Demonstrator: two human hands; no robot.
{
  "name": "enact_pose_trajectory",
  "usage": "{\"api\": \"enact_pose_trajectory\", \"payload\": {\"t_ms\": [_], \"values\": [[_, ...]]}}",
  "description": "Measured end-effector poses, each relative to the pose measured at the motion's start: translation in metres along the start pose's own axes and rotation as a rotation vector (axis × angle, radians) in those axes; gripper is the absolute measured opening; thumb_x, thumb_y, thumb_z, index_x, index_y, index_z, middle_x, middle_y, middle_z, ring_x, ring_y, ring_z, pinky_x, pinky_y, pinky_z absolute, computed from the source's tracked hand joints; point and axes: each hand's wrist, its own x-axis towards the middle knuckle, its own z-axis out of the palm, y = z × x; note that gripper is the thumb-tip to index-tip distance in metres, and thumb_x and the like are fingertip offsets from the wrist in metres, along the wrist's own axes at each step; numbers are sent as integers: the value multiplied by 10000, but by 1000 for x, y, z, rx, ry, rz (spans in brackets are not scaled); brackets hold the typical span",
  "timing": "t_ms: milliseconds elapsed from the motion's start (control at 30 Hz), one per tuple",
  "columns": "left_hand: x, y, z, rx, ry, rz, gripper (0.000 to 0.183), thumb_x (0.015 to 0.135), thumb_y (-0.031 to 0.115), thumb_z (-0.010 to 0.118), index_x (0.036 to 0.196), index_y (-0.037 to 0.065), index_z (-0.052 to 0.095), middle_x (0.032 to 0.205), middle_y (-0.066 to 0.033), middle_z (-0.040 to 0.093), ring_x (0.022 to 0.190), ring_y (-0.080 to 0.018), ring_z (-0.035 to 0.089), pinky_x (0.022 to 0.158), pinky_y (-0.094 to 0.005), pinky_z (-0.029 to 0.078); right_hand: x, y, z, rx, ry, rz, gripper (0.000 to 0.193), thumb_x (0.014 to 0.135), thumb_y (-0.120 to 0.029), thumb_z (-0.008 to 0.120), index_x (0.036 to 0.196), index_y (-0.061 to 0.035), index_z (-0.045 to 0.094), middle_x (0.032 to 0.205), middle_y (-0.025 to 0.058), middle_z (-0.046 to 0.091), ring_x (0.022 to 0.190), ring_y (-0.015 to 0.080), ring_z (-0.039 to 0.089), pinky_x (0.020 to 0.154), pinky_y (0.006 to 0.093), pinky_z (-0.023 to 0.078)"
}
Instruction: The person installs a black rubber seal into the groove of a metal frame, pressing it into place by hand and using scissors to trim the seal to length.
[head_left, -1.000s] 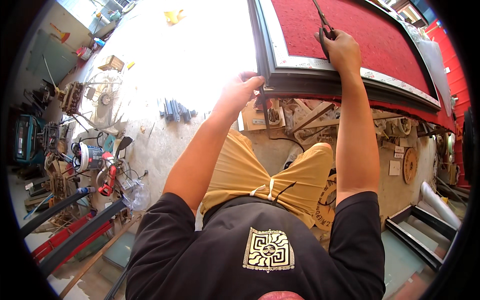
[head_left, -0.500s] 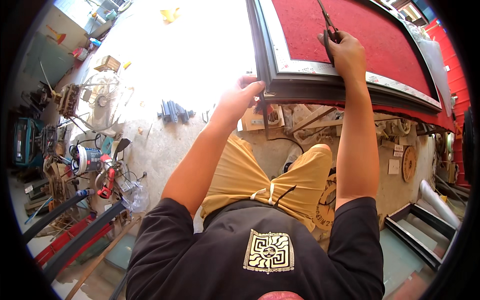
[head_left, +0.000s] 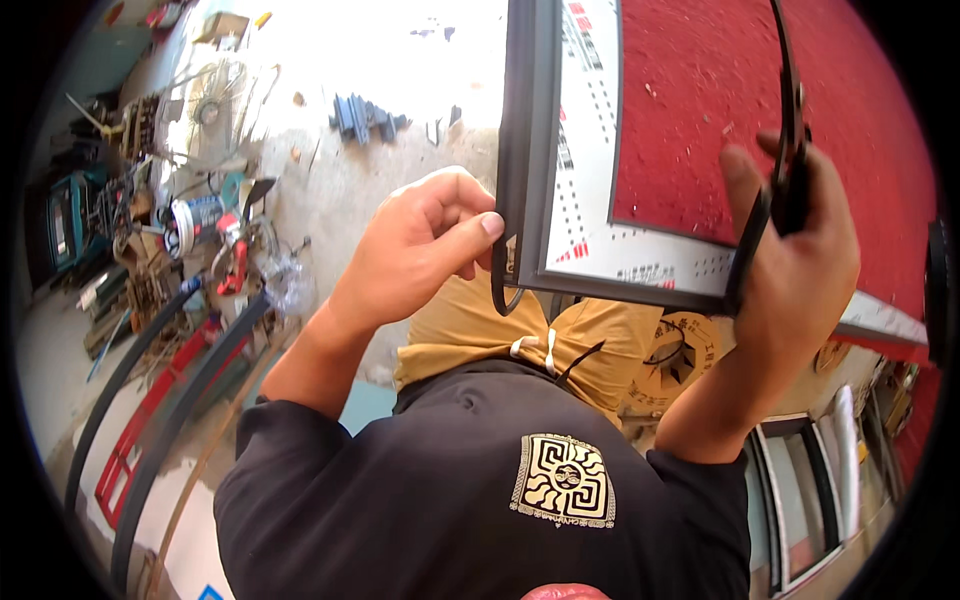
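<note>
A dark window frame (head_left: 528,180) with white printed film along its face lies on a red-covered surface (head_left: 690,120). A black rubber strip (head_left: 505,285) follows the frame's left edge, its loose end curling below the near corner. My left hand (head_left: 425,245) is closed at that edge, thumb and forefinger pinched against the strip; its other fingertips are partly hidden. Fingers through the loops, my right hand (head_left: 805,255) grips black-handled scissors (head_left: 795,100) above the frame's near right part, blades pointing away from me. Motion smears this hand slightly.
Dark profile offcuts (head_left: 365,118) lie on the floor at far left. A fan (head_left: 210,105), a bucket (head_left: 195,222) and a red power tool (head_left: 232,255) crowd the left side, with long dark bars (head_left: 190,430) nearer. Another frame (head_left: 800,490) stands at the lower right.
The window frame now appears closer to me and larger. My right hand has moved right and nearer with the scissors. My left hand stays by the frame's left edge, its fingers more curled.
</note>
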Motion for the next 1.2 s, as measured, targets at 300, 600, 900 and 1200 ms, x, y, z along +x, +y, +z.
{"api": "enact_pose_trajectory", "payload": {"t_ms": [300, 600, 900, 1200], "values": [[-20, 5, -4, -162, 117, -280, 236, 1076, 268, 653, 1103, 39, 704, 963, -11, 730, 824, -86, 670, 760, -254, 534, 13, 3, 12, -60, -215, -69, 330, 824, -273, 902, 1042, -89, 735, 737, 45, 684, 679, 287, 640, 661, 447, 496], [-42, -10, 44, 25, 406, -58, 340, 957, 197, 795, 1221, 0, 709, 1072, -86, 786, 953, -132, 727, 869, -302, 591, 22, -2, 8, -192, -425, -55, 316, 875, -380, 823, 1058, -126, 776, 873, 126, 776, 845, 370, 754, 755, 474, 566], [-37, -10, 46, 70, 448, -45, 281, 915, 123, 808, 1161, 13, 727, 1003, -112, 800, 850, -161, 769, 794, -321, 613, 23, -1, 10, -269, -450, -38, 258, 871, -320, 825, 1033, -131, 753, 836, 73, 778, 799, 309, 760, 756, 433, 573], [-25, -13, 41, 189, 481, -39, 153, 898, 130, 809, 965, 5, 751, 865, -130, 800, 808, -198, 791, 764, -336, 611, 26, 2, 14, -312, -496, -9, 250, 841, -242, 844, 1030, -119, 737, 843, 79, 780, 813, 287, 774, 767, 409, 585]]}}
